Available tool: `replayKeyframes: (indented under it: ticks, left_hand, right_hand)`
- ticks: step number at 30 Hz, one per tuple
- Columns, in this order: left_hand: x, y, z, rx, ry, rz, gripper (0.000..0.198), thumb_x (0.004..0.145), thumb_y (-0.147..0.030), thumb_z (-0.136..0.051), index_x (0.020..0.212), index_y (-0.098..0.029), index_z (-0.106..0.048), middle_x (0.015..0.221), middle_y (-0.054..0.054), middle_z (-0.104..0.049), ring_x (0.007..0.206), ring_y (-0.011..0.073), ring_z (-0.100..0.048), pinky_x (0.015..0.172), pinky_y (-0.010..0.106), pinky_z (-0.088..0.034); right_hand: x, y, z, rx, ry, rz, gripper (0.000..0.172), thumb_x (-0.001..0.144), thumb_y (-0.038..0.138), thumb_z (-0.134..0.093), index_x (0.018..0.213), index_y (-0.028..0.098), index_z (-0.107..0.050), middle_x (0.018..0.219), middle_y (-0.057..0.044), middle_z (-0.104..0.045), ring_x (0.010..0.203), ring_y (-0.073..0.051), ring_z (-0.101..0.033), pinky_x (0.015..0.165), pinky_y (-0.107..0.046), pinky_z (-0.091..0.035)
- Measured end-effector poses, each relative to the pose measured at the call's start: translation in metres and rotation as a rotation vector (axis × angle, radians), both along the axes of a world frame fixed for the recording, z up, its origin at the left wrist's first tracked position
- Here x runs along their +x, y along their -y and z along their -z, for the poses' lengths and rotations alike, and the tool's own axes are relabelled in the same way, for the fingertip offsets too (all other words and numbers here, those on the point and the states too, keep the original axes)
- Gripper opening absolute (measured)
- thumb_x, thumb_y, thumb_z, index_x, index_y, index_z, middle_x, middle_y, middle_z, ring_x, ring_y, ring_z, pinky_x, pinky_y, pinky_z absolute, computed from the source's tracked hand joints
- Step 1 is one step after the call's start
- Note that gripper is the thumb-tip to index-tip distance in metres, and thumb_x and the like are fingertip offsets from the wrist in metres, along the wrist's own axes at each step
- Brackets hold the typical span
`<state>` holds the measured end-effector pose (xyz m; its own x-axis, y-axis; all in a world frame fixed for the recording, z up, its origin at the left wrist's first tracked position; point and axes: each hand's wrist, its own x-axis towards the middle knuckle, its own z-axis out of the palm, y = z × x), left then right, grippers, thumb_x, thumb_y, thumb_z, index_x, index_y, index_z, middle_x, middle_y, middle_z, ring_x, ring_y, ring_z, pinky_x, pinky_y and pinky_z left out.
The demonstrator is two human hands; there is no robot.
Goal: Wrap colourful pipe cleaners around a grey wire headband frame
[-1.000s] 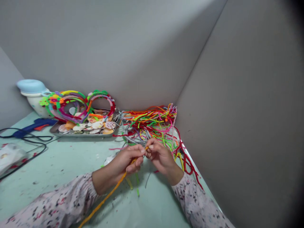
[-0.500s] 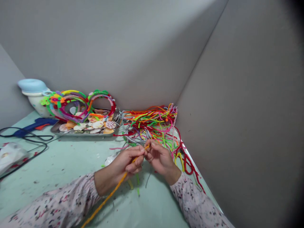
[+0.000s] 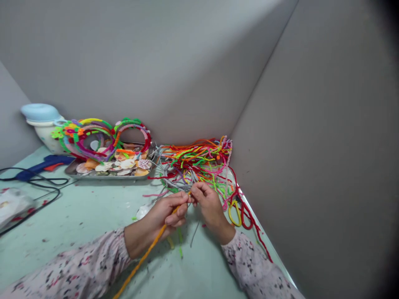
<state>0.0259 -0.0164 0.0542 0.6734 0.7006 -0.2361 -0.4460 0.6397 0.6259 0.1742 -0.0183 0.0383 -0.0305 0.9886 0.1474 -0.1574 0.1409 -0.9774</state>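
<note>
My left hand [image 3: 170, 212] is closed round an orange pipe cleaner [image 3: 141, 262], which trails down past my left wrist and out at the bottom of the picture. Thumb and fingers of my right hand [image 3: 209, 204] pinch the far end of the same pipe cleaner, close against my left fingertips. The very tip is mostly covered by the fingers. Behind the hands lies a tangled heap of coloured pipe cleaners [image 3: 199, 155], with a coil of grey wire [image 3: 170, 176] at its front left.
A metal tray [image 3: 107, 177] holds several shells and pipe-cleaner-wrapped headbands [image 3: 90, 143]. To its left are a blue glue gun [image 3: 34, 169], a black cord [image 3: 57, 193], a white cup with a blue lid [image 3: 46, 124] and a plastic bag [image 3: 14, 205]. Grey walls [image 3: 311, 145] stand behind and right.
My right hand has turned over, its fingers closing down onto the pipe cleaner's end. My left hand keeps nearly the same place and grip. The view has shifted slightly.
</note>
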Motion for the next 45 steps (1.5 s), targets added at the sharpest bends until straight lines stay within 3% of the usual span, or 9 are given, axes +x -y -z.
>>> replayKeyframes:
  ticks: [7,13,17,23,28,33,40,42,45]
  left_hand:
    - [0.003,0.002,0.0,0.014,-0.045,-0.043,0.011,0.088,-0.017,-0.05,0.077,-0.015,-0.049,0.042,-0.008,-0.045,0.026,0.0007,-0.014,0.03,0.013,-0.019]
    - [0.003,-0.002,0.001,0.069,-0.114,-0.043,0.014,0.086,-0.022,-0.054,0.075,-0.014,-0.051,0.042,-0.008,-0.043,0.026,0.0001,-0.014,0.03,0.013,-0.017]
    - [0.002,-0.005,0.005,0.094,-0.125,-0.037,0.015,0.085,-0.022,-0.056,0.074,-0.014,-0.052,0.043,-0.008,-0.046,0.025,0.0,-0.018,0.03,0.013,-0.017]
    - [-0.002,-0.01,0.018,0.077,-0.152,-0.057,0.014,0.084,-0.024,-0.058,0.076,-0.014,-0.052,0.046,-0.007,-0.05,0.026,0.0004,-0.025,0.031,0.013,-0.019]
    - [-0.001,-0.011,0.023,0.15,-0.204,-0.074,0.017,0.083,-0.026,-0.06,0.072,-0.015,-0.052,0.044,-0.007,-0.05,0.025,0.0018,-0.027,0.03,0.015,-0.019]
    - [0.0,-0.012,0.027,0.166,-0.24,-0.053,0.025,0.082,-0.029,-0.061,0.065,-0.015,-0.05,0.041,-0.007,-0.047,0.025,0.0018,-0.026,0.03,0.015,-0.017]
    - [0.0,-0.011,0.033,0.227,-0.265,-0.023,0.018,0.081,-0.031,-0.061,0.076,-0.014,-0.056,0.047,-0.004,-0.054,0.028,0.003,-0.033,0.031,0.016,-0.019]
    - [0.0,-0.009,0.031,0.267,-0.286,-0.021,0.024,0.083,-0.036,-0.06,0.076,-0.014,-0.056,0.049,-0.002,-0.056,0.03,0.0043,-0.038,0.032,0.016,-0.024]
    - [0.0,-0.009,0.026,0.349,-0.37,-0.048,0.035,0.086,-0.049,-0.053,0.079,-0.015,-0.057,0.051,0.001,-0.06,0.034,0.0091,-0.048,0.035,0.018,-0.033]
  right_hand:
    - [-0.001,0.007,-0.001,0.18,0.283,0.209,0.017,0.089,0.034,-0.056,0.082,0.019,-0.058,0.071,0.001,-0.057,0.065,-0.012,-0.052,0.062,-0.025,-0.042]
    - [-0.003,0.002,0.004,-0.003,0.047,0.029,0.023,0.09,0.038,-0.053,0.077,0.019,-0.055,0.063,0.003,-0.056,0.056,-0.011,-0.05,0.055,-0.023,-0.041]
    - [-0.002,-0.002,0.008,-0.022,0.052,0.0,0.026,0.09,0.04,-0.052,0.076,0.019,-0.054,0.062,0.003,-0.056,0.054,-0.01,-0.049,0.054,-0.023,-0.041]
    - [0.008,-0.002,0.002,0.26,0.512,0.239,0.01,0.088,0.029,-0.056,0.092,0.023,-0.064,0.08,-0.001,-0.063,0.072,-0.015,-0.056,0.069,-0.029,-0.044]
    - [0.015,0.0,0.0,0.541,0.78,0.007,0.031,0.089,0.015,-0.048,0.111,0.028,-0.066,0.094,-0.005,-0.065,0.087,-0.02,-0.059,0.078,-0.033,-0.045]
    - [0.019,-0.003,0.006,0.578,0.815,-0.065,0.035,0.09,0.013,-0.046,0.114,0.029,-0.066,0.096,-0.007,-0.065,0.089,-0.021,-0.059,0.079,-0.034,-0.047]
    - [0.021,-0.009,0.018,0.586,0.822,-0.117,0.035,0.086,0.01,-0.048,0.112,0.027,-0.065,0.096,-0.006,-0.066,0.089,-0.02,-0.059,0.079,-0.033,-0.047]
    - [0.022,-0.01,0.021,0.565,0.815,-0.084,0.03,0.087,0.013,-0.05,0.106,0.027,-0.067,0.091,-0.006,-0.066,0.085,-0.019,-0.059,0.078,-0.033,-0.046]
    - [0.027,-0.014,0.025,0.483,0.731,0.112,0.021,0.086,0.018,-0.052,0.097,0.025,-0.069,0.09,-0.006,-0.068,0.086,-0.02,-0.06,0.082,-0.033,-0.045]
